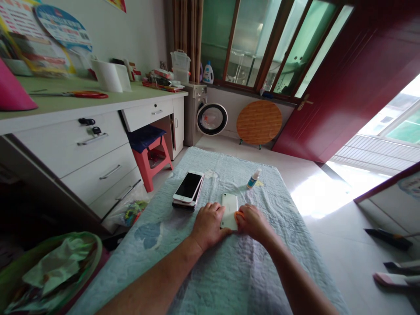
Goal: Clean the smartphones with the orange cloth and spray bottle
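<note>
A white smartphone lies on the light blue quilted cover, its back facing up with a camera lens at the top left corner. My left hand is closed on its left and lower edge. My right hand pinches a small orange cloth against the phone's right side; most of the cloth is hidden by the fingers. Beyond the right hand stands a small spray bottle with a blue label. To the left, a white phone with a dark screen rests on a stack of phones.
On the left is a white desk holding a paper roll and scissors. A red stool is tucked below. A waste bin stands at the lower left. Behind are a washing machine and a round wooden tabletop.
</note>
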Tool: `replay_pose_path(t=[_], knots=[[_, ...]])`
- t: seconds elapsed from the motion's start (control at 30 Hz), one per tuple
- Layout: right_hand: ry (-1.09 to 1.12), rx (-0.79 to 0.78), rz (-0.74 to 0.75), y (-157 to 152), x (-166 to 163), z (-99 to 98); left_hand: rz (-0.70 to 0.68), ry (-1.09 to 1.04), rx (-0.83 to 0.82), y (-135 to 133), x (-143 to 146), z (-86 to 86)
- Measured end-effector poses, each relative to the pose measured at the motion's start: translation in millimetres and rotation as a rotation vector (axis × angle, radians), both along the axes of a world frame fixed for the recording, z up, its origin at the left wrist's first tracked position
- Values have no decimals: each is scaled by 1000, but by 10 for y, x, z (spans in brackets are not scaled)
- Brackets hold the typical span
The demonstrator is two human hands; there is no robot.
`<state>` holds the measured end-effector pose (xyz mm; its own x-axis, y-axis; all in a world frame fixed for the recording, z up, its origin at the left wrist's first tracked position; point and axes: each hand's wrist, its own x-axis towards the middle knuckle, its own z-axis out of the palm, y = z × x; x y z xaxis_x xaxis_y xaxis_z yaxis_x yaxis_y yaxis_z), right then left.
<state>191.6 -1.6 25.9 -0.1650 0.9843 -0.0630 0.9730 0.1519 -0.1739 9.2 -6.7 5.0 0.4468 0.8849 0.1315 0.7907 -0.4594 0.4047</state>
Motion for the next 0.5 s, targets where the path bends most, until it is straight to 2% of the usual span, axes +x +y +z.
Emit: replay_pose_path(t=[0.13, 0.23, 0.33, 0.5], knots=[[63, -45, 61, -267, -21, 59, 13, 1, -2, -4, 10, 4], [87, -64, 89, -324, -19, 73, 10, -1, -10, 1, 13, -1], [75, -48, 84, -234, -9, 60, -14, -24, -19, 12, 6, -14], [42, 10, 5, 126, 11, 12, -57, -52, -29, 24, -17, 5]])
